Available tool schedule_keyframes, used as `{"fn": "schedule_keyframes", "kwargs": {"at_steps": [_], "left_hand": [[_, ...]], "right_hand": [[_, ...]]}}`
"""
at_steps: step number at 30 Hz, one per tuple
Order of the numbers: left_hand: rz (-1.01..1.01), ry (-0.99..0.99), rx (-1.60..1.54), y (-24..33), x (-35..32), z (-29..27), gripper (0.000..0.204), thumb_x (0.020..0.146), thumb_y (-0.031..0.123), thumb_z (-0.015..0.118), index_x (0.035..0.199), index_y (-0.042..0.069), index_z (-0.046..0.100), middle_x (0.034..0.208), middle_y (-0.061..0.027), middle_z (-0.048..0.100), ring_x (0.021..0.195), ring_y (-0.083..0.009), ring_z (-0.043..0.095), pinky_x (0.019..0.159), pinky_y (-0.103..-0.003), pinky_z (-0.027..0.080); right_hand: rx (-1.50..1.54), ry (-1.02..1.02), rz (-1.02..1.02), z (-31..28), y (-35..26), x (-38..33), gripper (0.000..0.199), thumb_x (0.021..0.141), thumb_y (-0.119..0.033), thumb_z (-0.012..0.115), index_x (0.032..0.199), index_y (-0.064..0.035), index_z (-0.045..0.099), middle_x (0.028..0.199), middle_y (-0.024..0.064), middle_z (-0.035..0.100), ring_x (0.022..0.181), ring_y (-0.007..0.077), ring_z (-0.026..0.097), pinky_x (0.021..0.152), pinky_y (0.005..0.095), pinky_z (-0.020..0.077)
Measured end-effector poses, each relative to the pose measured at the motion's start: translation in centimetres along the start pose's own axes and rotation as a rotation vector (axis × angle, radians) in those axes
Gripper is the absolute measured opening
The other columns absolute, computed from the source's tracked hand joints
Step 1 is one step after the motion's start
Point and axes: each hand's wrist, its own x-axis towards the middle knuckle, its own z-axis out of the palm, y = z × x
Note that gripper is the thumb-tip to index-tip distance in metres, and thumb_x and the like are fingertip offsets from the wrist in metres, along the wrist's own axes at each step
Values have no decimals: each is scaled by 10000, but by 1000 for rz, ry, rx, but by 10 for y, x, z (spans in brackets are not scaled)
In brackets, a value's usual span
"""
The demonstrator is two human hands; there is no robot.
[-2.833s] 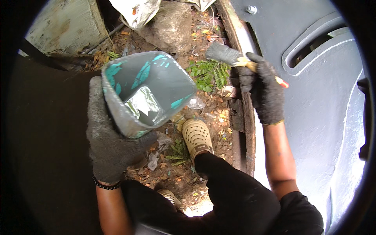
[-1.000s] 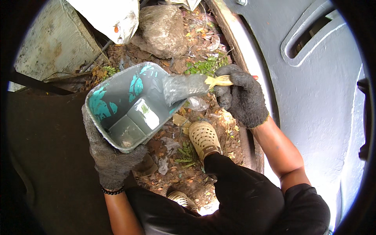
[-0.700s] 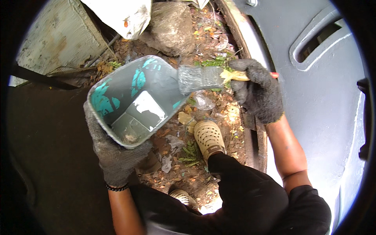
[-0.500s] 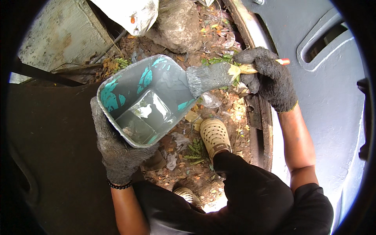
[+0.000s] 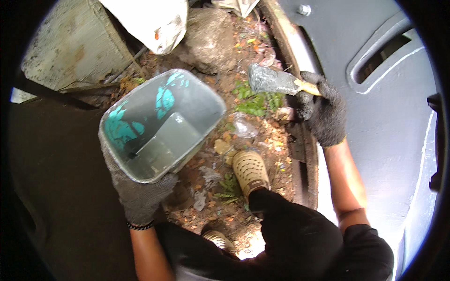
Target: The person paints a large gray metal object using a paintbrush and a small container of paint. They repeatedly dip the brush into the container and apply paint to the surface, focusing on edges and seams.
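Observation:
A rectangular tub (image 5: pixel 161 83), smeared inside with grey paint and patches of turquoise, is tilted so its mouth faces me. Pale grey liquid paint (image 5: pixel 171 143) pools at its bottom. My left hand (image 5: pixel 140 194), in a dark grey knit glove, grips the tub from beneath and along its left side. In my gloved right hand (image 5: pixel 323 110) is a paintbrush (image 5: pixel 274 80), held by its handle. Grey paint coats its bristles, which point left, apart from the tub and over the ground.
On my right stands a large grey-painted panel (image 5: pixel 393 119) with a slotted opening. A dark brown surface (image 5: pixel 61 178) lies at left. Ahead are a rock (image 5: pixel 208 40), a white sack (image 5: pixel 150 21) and a concrete slab (image 5: pixel 79 44). My clog (image 5: pixel 251 171) rests on littered soil.
The paintbrush has come away from the tub's right rim and moved right with my right hand. The tub has shifted slightly left and down in my left hand.

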Motion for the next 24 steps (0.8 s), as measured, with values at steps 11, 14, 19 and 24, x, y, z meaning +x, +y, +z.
{"fn": "schedule_keyframes", "kwargs": {"at_steps": [11,14,19,24], "left_hand": [[-43,-14,175,-8,-1,1,1364,638,534,975,1661,-20,262,1666,-213,372,1516,-342,425,1244,-487,373],[-92,-23,157,-7,1,4,1353,648,538,969,1659,-22,266,1662,-212,379,1515,-339,430,1244,-484,374],[-104,-97,195,4,2,-1,1345,653,517,974,1658,-28,265,1654,-213,389,1510,-334,439,1241,-477,381],[-109,-100,193,5,3,2,1068,697,248,968,1589,37,418,1506,-162,541,1387,-278,545,1155,-437,464]], "right_hand": [[-433,298,-481,-50,25,57,439,1093,-364,634,1340,-3,603,1083,126,729,884,207,726,791,358,625],[-927,432,-705,-69,30,107,382,1093,-344,635,1289,-17,617,1061,116,723,862,200,720,785,349,622],[-708,526,-486,-85,34,166,328,1029,-156,618,1345,-86,674,1198,124,669,1033,221,662,888,370,556],[-998,691,-640,-77,36,196,425,1045,-310,571,1377,-54,639,1224,195,685,1125,313,677,986,419,532]]}}
